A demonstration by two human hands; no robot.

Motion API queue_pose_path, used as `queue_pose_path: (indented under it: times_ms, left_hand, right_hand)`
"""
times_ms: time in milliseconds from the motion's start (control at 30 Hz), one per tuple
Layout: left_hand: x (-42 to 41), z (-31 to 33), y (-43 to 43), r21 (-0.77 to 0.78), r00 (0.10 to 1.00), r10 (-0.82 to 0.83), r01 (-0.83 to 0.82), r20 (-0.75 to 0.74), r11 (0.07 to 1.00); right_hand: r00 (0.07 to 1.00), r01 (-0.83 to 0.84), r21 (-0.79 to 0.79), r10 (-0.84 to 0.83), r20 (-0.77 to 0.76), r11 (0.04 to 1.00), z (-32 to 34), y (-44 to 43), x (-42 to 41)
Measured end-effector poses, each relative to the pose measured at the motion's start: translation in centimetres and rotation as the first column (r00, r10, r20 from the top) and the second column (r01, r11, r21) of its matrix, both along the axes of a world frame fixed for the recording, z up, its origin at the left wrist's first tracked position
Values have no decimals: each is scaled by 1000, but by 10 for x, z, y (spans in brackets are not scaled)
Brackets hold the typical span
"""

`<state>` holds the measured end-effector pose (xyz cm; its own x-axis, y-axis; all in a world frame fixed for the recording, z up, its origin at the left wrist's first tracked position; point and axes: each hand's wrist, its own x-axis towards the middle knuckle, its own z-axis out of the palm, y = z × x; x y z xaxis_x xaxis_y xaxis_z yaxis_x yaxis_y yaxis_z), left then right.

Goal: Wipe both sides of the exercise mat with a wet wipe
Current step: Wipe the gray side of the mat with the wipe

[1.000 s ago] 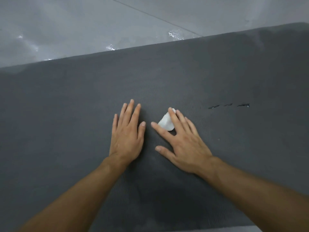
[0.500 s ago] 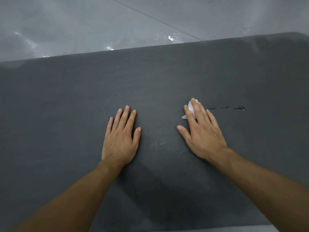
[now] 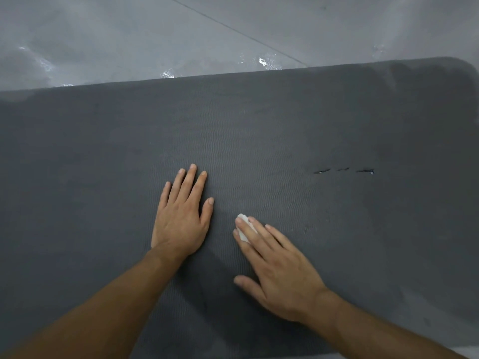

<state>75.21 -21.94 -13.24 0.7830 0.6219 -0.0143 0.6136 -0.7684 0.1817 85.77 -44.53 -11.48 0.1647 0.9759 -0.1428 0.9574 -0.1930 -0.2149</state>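
Two hands on the exercise mat (image 3: 259, 130): how do they lie?

The left hand (image 3: 181, 224) is flat, palm down, fingers straight and slightly spread, left of centre, holding nothing. The right hand (image 3: 280, 275) lies just beside it at lower centre, with straight fingers pointing toward the upper left and the thumb stuck out sideways.

And the wet wipe (image 3: 242, 216)?

A small white wad, pressed to the mat under the right fingertips. Only a bit shows between and beyond them, and no finger curls round it.

Which way does the mat run?

Its long axis goes left to right across the frame, the far edge climbing a little toward the right. A rounded corner (image 3: 464, 66) shows at the upper right. The mat is dark grey and ribbed, lying flat on a glossy grey floor (image 3: 129, 35).

Any marks?

Three short tears (image 3: 344, 171) in a row, right of centre, well apart from the wipe.
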Motion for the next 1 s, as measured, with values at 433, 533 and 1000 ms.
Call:
queue_pose_path:
  times_ms: [433, 533, 1000]
  left_hand:
    - [0, 3, 0, -15, 1000, -1, 1, -11, 1000]
    - [0, 2, 0, -14, 1000, -1, 1, -3, 1000]
    - [0, 2, -1, -7, 1000, -1, 1, -15, 1000]
  right_hand:
    - [848, 530, -26, -529, 35, 848, -3, -3, 107]
    - [915, 404, -39, -405, -7, 914, 1, -4, 67]
    - [932, 347, 22, -348, 101, 937, -7, -25, 80]
